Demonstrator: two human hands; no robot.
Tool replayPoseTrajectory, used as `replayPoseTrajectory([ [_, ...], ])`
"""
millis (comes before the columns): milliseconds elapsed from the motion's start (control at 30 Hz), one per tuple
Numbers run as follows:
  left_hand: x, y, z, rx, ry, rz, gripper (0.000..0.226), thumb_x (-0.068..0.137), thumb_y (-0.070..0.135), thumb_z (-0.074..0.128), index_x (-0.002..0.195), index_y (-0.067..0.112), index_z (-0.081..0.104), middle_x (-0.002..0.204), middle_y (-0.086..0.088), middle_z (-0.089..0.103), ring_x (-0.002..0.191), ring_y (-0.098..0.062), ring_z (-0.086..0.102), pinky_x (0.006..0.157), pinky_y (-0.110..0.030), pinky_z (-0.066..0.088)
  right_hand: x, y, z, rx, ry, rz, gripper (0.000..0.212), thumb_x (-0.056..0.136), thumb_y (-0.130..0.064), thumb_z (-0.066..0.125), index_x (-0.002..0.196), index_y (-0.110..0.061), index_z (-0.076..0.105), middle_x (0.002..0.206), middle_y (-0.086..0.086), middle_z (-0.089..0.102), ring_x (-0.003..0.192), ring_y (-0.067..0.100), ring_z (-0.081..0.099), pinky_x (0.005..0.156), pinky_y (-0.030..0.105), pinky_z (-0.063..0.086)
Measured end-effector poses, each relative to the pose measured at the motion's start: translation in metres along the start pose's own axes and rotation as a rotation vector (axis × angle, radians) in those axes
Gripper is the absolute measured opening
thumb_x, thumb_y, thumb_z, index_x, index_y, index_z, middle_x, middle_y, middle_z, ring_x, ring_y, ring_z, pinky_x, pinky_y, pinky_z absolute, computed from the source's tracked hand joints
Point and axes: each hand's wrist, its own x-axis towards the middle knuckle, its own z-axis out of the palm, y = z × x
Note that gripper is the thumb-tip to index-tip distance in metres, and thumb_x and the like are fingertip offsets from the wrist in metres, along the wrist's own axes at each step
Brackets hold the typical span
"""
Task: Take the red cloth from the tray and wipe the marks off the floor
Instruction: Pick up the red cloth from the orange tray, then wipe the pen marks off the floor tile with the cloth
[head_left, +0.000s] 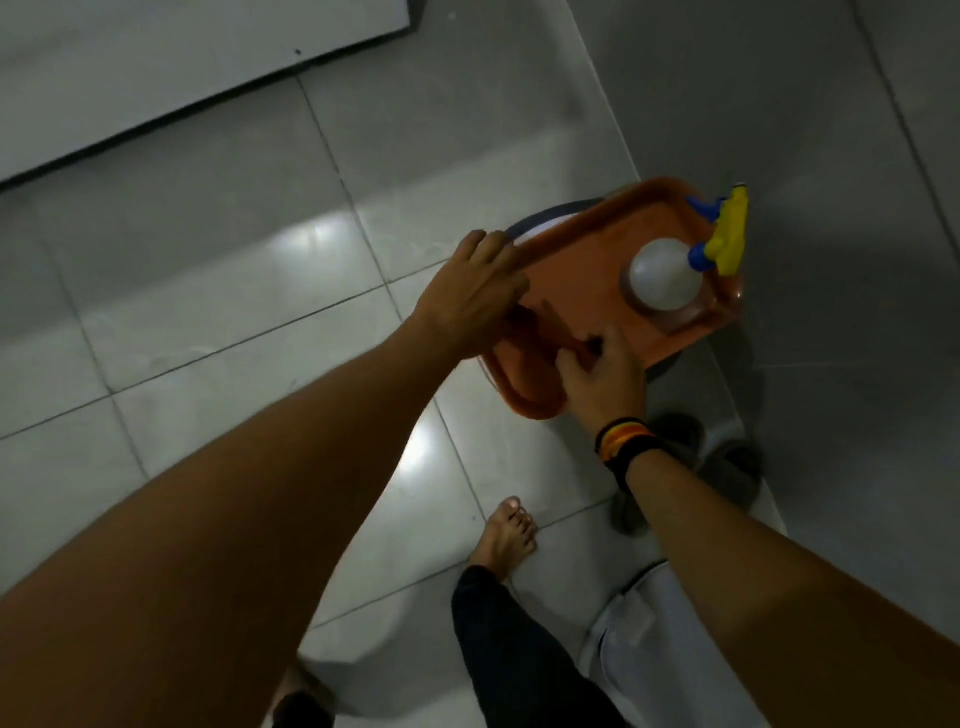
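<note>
An orange tray (592, 257) sits on a round stool (553, 214) to the right of centre. The red cloth (548, 332) lies crumpled at the tray's near left end, hard to tell apart from the tray in the dim light. My left hand (472, 296) rests on the tray's left rim with its fingers spread, partly covering the cloth. My right hand (602, 384), with bands on the wrist, reaches over the near rim and pinches the cloth's edge. The grey tiled floor (234, 322) spreads to the left; I see no distinct marks on it.
A white spray bottle (665, 275) with a yellow and blue trigger head stands at the tray's far end. Grey slippers (727, 462) lie under the stool. My bare foot (506, 530) is just below the tray. A white board (156, 57) lies on the floor at upper left.
</note>
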Motion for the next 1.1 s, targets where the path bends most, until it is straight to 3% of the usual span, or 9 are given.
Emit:
replayPoseTrajectory([
  [67, -0.036, -0.026, 0.009, -0.413, 0.041, -0.028, 0.035, 0.093, 0.044, 0.065, 0.117, 0.019, 0.070, 0.117, -0.007, 0.074, 0.113, -0.029, 0.067, 0.105, -0.039, 0.039, -0.021, -0.019, -0.003, 0.038, 0.027, -0.057, 0.021, 0.088, -0.020, 0.069, 0.101, -0.023, 0.053, 0.092, -0.008, 0.063, 0.082, 0.007, 0.061, 0.064, 0.006, 0.042],
  [167, -0.105, -0.043, 0.026, -0.855, -0.029, -0.277, 0.034, 0.099, 0.040, 0.062, 0.120, 0.014, 0.063, 0.103, -0.008, 0.073, 0.093, -0.027, 0.069, 0.077, -0.033, 0.048, -0.057, -0.045, 0.008, 0.061, 0.012, -0.090, 0.022, 0.086, -0.030, 0.074, 0.096, -0.029, 0.054, 0.089, -0.020, 0.062, 0.082, -0.013, 0.060, 0.067, 0.000, 0.044],
  [333, -0.225, -0.025, 0.123, -1.357, -0.202, -0.636, 0.034, 0.094, 0.034, 0.075, 0.121, 0.013, 0.071, 0.111, -0.007, 0.074, 0.096, -0.023, 0.068, 0.081, -0.033, 0.052, -0.112, -0.026, 0.085, 0.105, -0.121, 0.085, 0.033, 0.084, -0.027, 0.083, 0.106, -0.014, 0.063, 0.101, 0.002, 0.073, 0.095, 0.023, 0.072, 0.087, 0.042, 0.062],
  [467, -0.279, 0.028, 0.235, -1.615, -0.282, -0.842, 0.029, 0.094, 0.026, 0.076, 0.116, 0.007, 0.074, 0.106, -0.011, 0.077, 0.091, -0.030, 0.076, 0.085, -0.041, 0.064, -0.146, 0.030, 0.173, -0.165, -0.170, 0.093, 0.031, 0.086, -0.035, 0.081, 0.108, -0.021, 0.064, 0.087, -0.012, 0.064, 0.090, 0.022, 0.069, 0.076, 0.034, 0.057],
  [633, -0.284, 0.084, 0.351, -1.925, -0.287, -1.043, 0.027, 0.095, 0.020, 0.076, 0.111, -0.002, 0.072, 0.108, -0.025, 0.077, 0.094, -0.042, 0.077, 0.085, -0.056, 0.064, -0.138, 0.090, 0.274, -0.423, -0.139, 0.006, 0.034, 0.085, -0.037, 0.081, 0.108, -0.018, 0.067, 0.097, 0.005, 0.073, 0.087, 0.026, 0.068, 0.069, 0.029, 0.049],
  [733, -0.270, 0.110, 0.412, -1.730, -0.236, -1.023, 0.039, 0.096, 0.034, 0.073, 0.122, 0.006, 0.068, 0.118, -0.016, 0.075, 0.108, -0.036, 0.072, 0.095, -0.049, 0.060, -0.117, 0.127, 0.331, -0.525, -0.146, -0.124, 0.040, 0.092, -0.036, 0.073, 0.125, -0.017, 0.063, 0.124, 0.010, 0.069, 0.115, 0.030, 0.062, 0.093, 0.041, 0.054],
  [833, -0.266, 0.111, 0.470, -1.312, -0.131, -0.985, 0.092, 0.091, 0.057, 0.068, 0.160, 0.007, 0.034, 0.164, -0.023, 0.038, 0.153, -0.038, 0.036, 0.125, -0.052, 0.029, -0.110, 0.167, 0.374, -0.633, -0.214, -0.208, 0.066, 0.104, -0.043, 0.052, 0.160, -0.016, 0.029, 0.168, 0.011, 0.027, 0.155, 0.031, 0.023, 0.128, 0.048, 0.022],
  [967, -0.295, 0.066, 0.558, -1.077, 0.001, -1.087, 0.147, 0.070, 0.088, 0.063, 0.167, 0.002, -0.006, 0.174, -0.026, -0.014, 0.163, -0.043, -0.013, 0.129, -0.056, -0.012, -0.126, 0.228, 0.416, -0.921, -0.396, -0.278, 0.075, 0.108, -0.052, 0.030, 0.164, -0.016, -0.004, 0.172, 0.014, -0.012, 0.160, 0.033, -0.011, 0.129, 0.055, -0.004],
  [1100, -0.332, 0.024, 0.630, -1.016, -0.054, -1.086, 0.178, 0.044, 0.104, 0.062, 0.163, 0.000, -0.017, 0.171, -0.030, -0.023, 0.158, -0.051, -0.022, 0.123, -0.070, -0.015, -0.118, 0.234, 0.478, -0.999, -0.146, -0.349, 0.070, 0.108, -0.051, 0.024, 0.165, -0.014, 0.005, 0.172, 0.019, 0.001, 0.159, 0.040, -0.001, 0.126, 0.065, 0.005],
])
